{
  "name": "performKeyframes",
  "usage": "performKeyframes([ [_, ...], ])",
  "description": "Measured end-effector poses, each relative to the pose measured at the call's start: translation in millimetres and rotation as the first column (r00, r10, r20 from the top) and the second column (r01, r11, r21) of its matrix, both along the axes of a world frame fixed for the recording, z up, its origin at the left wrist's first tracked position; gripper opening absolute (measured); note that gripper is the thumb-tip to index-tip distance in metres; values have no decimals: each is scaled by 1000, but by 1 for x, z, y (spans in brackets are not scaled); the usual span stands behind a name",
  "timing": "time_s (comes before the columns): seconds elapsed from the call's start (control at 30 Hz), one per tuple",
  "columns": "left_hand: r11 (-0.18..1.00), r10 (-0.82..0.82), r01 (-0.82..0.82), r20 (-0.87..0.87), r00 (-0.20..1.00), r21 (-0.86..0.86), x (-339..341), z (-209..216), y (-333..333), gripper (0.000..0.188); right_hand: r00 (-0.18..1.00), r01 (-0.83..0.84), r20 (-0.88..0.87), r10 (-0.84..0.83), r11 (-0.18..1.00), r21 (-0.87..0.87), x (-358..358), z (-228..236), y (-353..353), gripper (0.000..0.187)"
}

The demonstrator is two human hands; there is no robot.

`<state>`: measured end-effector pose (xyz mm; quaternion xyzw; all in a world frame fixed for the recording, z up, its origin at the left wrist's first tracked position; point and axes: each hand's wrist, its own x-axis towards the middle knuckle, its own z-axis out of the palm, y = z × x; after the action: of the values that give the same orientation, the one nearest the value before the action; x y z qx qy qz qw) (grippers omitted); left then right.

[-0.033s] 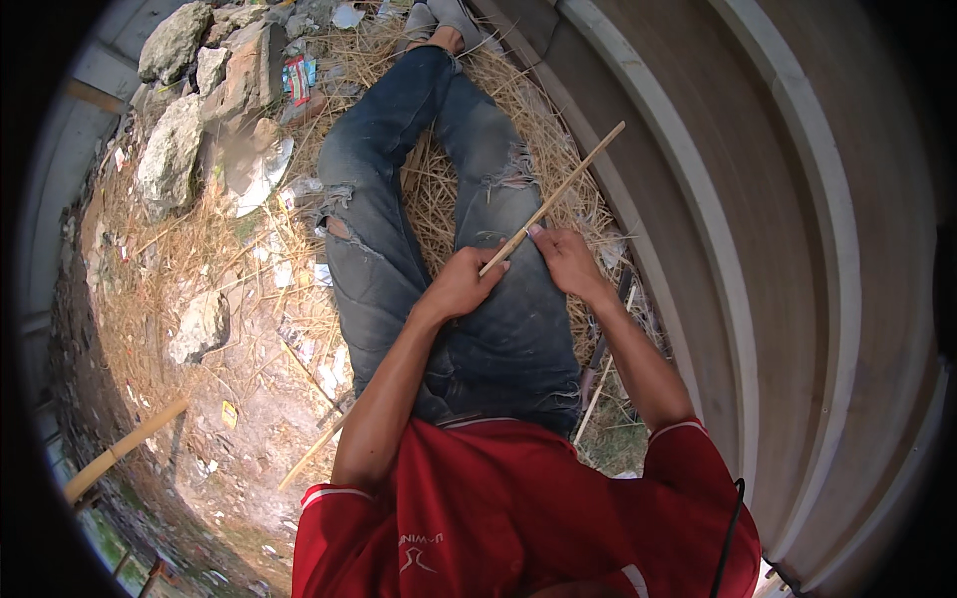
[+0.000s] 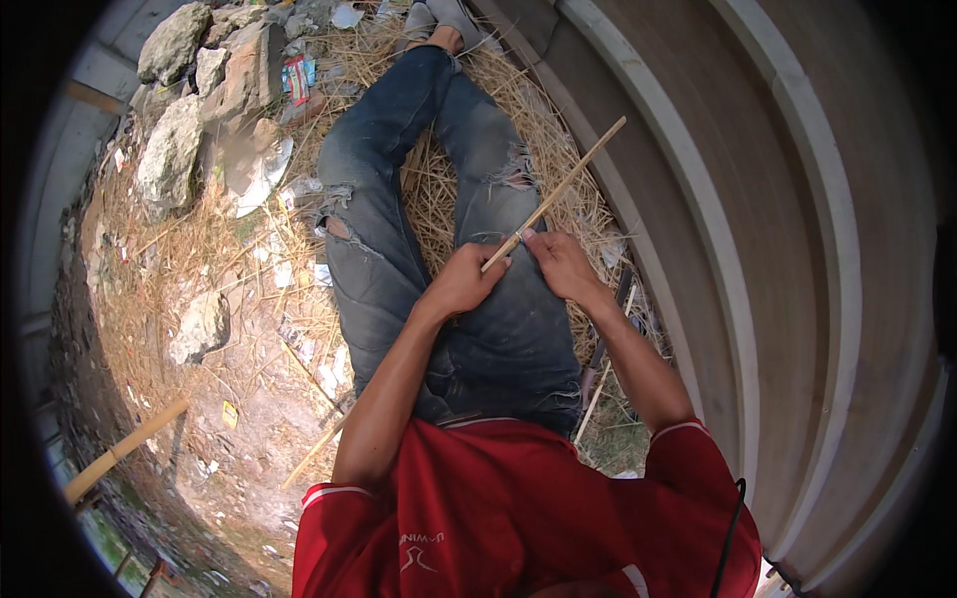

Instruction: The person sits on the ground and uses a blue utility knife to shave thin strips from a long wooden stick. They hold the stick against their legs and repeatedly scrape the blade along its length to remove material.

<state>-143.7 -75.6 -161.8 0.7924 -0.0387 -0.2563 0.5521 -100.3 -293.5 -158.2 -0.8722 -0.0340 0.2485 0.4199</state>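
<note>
A thin, pale wooden stick [image 2: 564,191] slants across my lap, its far end up and to the right over the straw. My left hand [image 2: 465,279] is closed round its near end, just above the thigh. Against the stick, a little farther along, presses the thumb of my right hand [image 2: 564,265]. The fingers of that hand are curled, and a tiny dark bit shows by the thumb; what they hold is hidden. Under both hands lie my outstretched legs in torn blue jeans [image 2: 389,289].
Corrugated metal sheeting [image 2: 698,199] rises close on my right. Dry straw [image 2: 431,214] lies under and around my legs. Rocks [image 2: 171,149] and litter cover the ground to the left. A bamboo pole [image 2: 125,453] juts in at the lower left.
My right hand has slid slightly down the stick, toward my left hand. The stick's far end has shifted up a little. My left hand stays nearly where it was.
</note>
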Motion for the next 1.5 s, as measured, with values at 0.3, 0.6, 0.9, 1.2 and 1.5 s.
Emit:
performKeyframes([
  [0.3,994,98,-90,148,984,-58,-7,-20,-7,31,997,-15,76,18,999,-42,-5,3,3,59],
  [0.6,1000,-3,3,3,1000,-1,0,2,-5,36,883,108,-469,28,959,261,11,10,-12,61],
  [0.9,993,85,-71,152,985,-92,-5,-19,-8,31,992,-26,-117,42,991,132,5,-6,-11,66],
  [1.2,997,52,-46,110,993,-55,-7,-12,-8,31,975,-3,-220,17,998,64,0,6,-4,69],
  [1.5,997,51,-42,139,989,-65,-6,-18,-9,32,727,147,-684,58,960,238,11,15,-15,67],
])
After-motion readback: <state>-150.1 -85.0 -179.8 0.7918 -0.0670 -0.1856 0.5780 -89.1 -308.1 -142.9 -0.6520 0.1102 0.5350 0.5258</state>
